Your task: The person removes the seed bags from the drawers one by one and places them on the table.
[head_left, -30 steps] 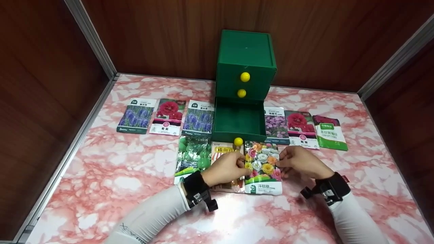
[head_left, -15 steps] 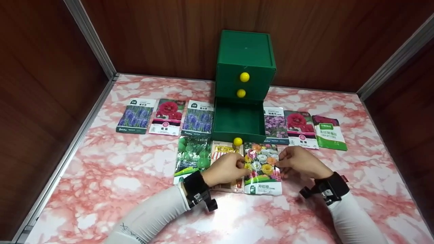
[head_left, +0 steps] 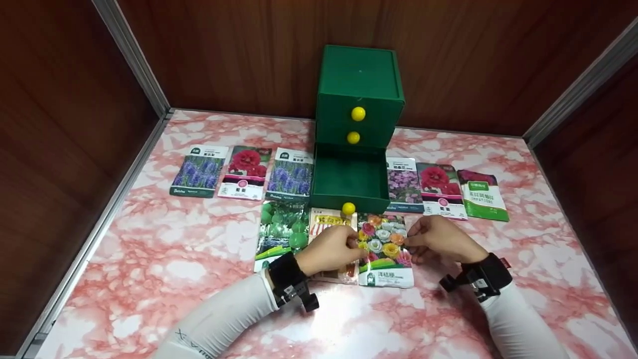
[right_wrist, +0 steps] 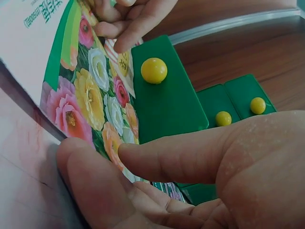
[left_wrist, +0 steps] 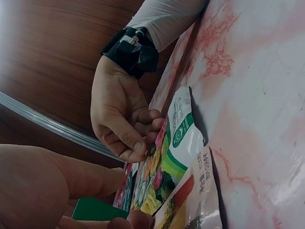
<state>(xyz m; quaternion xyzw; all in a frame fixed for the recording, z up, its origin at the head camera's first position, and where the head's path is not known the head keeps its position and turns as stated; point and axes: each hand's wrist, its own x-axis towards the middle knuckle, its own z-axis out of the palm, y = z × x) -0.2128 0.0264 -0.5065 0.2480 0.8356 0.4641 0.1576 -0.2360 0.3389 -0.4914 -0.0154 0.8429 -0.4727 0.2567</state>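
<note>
In the head view, a seed packet (head_left: 386,249) with multicoloured flowers lies at the front, close to flat. My left hand (head_left: 331,249) reaches across the middle packet and holds the flower packet's left edge, thumb and fingers bent. At its right edge my right hand (head_left: 443,239) pinches it; the right wrist view shows the thumb (right_wrist: 167,155) over that edge. Partly under my left hand lies a beige packet (head_left: 321,218) with a striped awning print. Left of that is a green-leaf packet (head_left: 281,229).
Behind stands a green drawer cabinet (head_left: 361,75) with yellow knobs, its bottom drawer (head_left: 349,202) pulled out with nothing seen inside. Purple-flower packets (head_left: 199,172) and a red-flower packet (head_left: 244,172) lie left of it. Several more, including a green-and-white packet (head_left: 483,194), lie right. Dark wood walls (head_left: 239,55) surround the table.
Almost nothing differs. Both hands stay at the flower packet's edges, and the whole head view has shifted very slightly left.
</note>
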